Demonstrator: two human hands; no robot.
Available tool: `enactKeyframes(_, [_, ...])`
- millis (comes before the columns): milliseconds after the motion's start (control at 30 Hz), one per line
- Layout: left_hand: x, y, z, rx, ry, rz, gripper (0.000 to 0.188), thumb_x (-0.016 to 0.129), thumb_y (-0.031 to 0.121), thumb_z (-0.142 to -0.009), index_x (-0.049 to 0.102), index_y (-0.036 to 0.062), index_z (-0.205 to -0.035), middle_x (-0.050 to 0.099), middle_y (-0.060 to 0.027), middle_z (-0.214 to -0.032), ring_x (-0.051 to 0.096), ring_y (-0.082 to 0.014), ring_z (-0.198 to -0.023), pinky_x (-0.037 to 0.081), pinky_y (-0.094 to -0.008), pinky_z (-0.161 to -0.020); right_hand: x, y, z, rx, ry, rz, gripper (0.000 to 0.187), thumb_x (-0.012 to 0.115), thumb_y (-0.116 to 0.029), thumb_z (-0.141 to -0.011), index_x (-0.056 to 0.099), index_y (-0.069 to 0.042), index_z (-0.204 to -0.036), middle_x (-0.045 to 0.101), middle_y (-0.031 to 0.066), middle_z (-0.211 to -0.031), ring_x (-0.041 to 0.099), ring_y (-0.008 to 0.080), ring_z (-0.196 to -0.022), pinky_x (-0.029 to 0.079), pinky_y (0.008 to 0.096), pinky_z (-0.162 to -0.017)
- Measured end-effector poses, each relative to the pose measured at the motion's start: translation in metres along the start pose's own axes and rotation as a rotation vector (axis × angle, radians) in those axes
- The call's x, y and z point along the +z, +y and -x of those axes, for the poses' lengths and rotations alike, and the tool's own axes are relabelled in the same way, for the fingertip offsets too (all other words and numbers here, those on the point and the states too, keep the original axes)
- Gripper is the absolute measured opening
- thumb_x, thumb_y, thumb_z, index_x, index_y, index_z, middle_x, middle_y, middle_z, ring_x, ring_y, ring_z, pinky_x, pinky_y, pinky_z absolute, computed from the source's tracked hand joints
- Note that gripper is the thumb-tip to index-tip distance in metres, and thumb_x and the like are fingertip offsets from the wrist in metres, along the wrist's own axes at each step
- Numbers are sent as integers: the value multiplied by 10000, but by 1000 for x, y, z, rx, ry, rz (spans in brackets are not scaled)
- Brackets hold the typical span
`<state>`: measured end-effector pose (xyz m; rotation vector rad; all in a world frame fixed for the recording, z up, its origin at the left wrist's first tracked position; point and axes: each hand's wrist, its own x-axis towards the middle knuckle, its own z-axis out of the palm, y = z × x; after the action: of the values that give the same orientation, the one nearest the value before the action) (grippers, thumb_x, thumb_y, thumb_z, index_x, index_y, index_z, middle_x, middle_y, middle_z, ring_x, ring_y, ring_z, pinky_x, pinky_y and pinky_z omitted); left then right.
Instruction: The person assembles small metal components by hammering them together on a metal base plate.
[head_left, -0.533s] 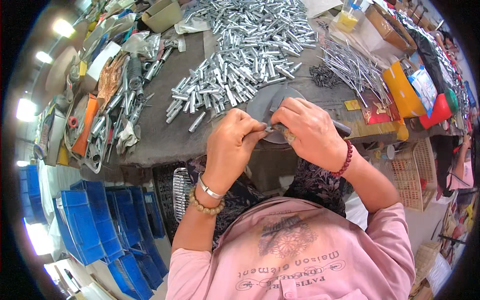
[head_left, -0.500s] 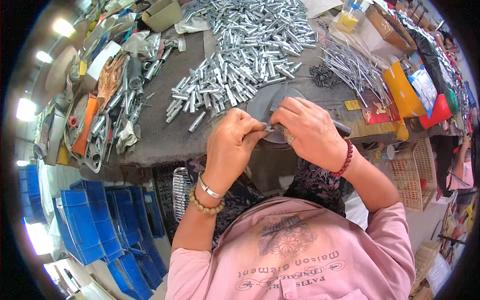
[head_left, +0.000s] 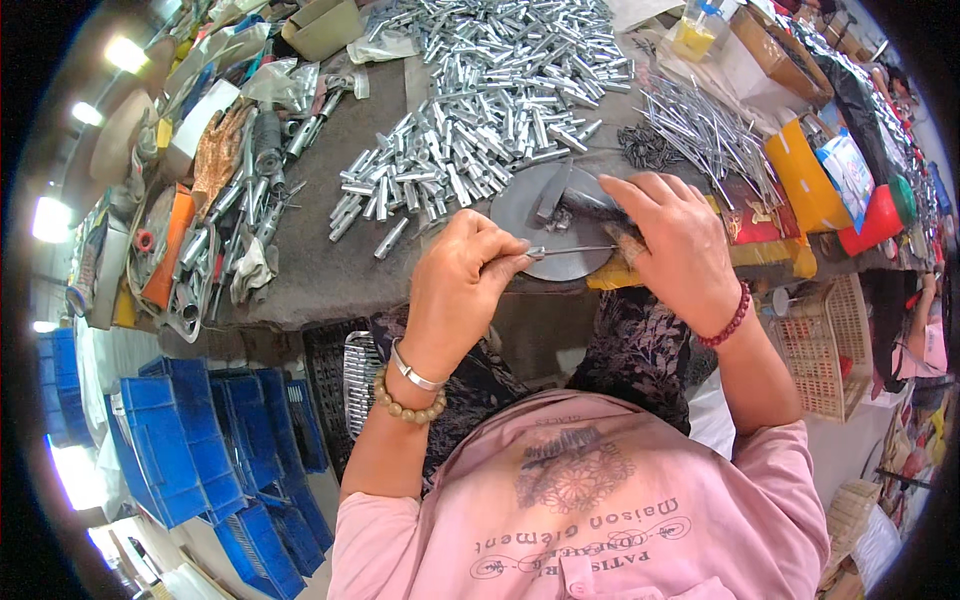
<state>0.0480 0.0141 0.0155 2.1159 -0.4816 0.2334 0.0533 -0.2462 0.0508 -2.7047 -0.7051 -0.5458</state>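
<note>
My left hand (head_left: 465, 265) pinches a small shiny metal piece (head_left: 537, 252) between thumb and fingertips. From it a thin metal rod (head_left: 580, 249) runs level to the right, over a round grey disc (head_left: 510, 215) at the bench edge. The rod's far end reaches the thumb of my right hand (head_left: 680, 235), whose index finger is stretched out, apart from the thumb. On the disc lie a flat grey metal bar (head_left: 553, 190) and a dark cylindrical piece (head_left: 595, 207), partly hidden by my right hand. A heap of silver metal tubes (head_left: 480, 130) spreads just beyond.
Long thin rods (head_left: 710, 135) and a small pile of dark pieces (head_left: 648, 147) lie right of the heap. Tools and an orange-handled item (head_left: 172, 245) crowd the left side. Blue bins (head_left: 175, 440) stand lower left, a beige basket (head_left: 815, 350) at right.
My right hand has moved right and away from my left, its fingers spreading. The thin rod now shows between the hands, and more of the disc is uncovered.
</note>
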Motion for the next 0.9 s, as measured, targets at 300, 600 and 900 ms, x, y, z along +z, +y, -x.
enactKeyframes(300, [-1,-2,-5,-11,-41,14,127,839,40,-864,777,7,-970,658,-85,-934,670,-236,-807,526,-348,-710,-18,-11,23,173,-15,-359,568,715,29,-813,729,-163,-1347,633,120,-1006,701,323,-938,578,454,-801])
enactKeyframes(600, [0,-3,-6,-13,-27,20,140,846,-2,-847,804,0,-980,673,-62,-906,639,-183,-867,506,-302,-784,-18,-14,33,-70,72,-112,590,686,2,-852,719,-177,-1414,578,75,-983,677,235,-781,572,367,-653])
enactKeyframes(900, [0,-13,-9,73,1,-3,158,846,20,-837,786,1,-982,655,-88,-917,658,-228,-820,523,-337,-724,-13,-23,39,-94,31,-138,500,670,-21,-879,750,-157,-1353,568,73,-934,683,244,-762,578,371,-659])
